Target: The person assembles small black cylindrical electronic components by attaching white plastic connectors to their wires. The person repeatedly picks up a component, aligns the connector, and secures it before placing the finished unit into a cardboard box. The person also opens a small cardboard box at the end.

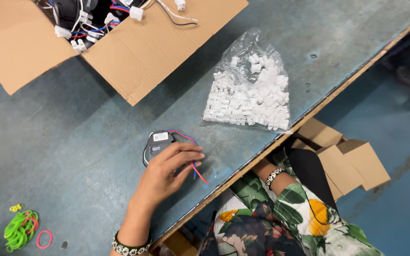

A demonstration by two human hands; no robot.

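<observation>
A grey-blue surface (72, 142) is seen from above. Near its front edge a small dark round module (156, 143) with a white label is covered and gripped by the left hand (167, 173), fingers curled over its right side. Red and blue wires (193, 161) trail from the module under the fingers toward the edge. The right hand is hidden below the edge – only a wrist with a bracelet (274, 175) is shown, so its state cannot be told.

The wires could likely be snagged or pulled loose if the module is dragged, since they lie pinched beneath the fingers; being so near the edge, it might also be knocked off.

A clear bag of white connectors (250, 97) lies close by on the right. An open box (119, 42) of wired parts sits at the far side, rubber bands (21, 230) at the front left corner – nothing is placed between these and the module.
</observation>
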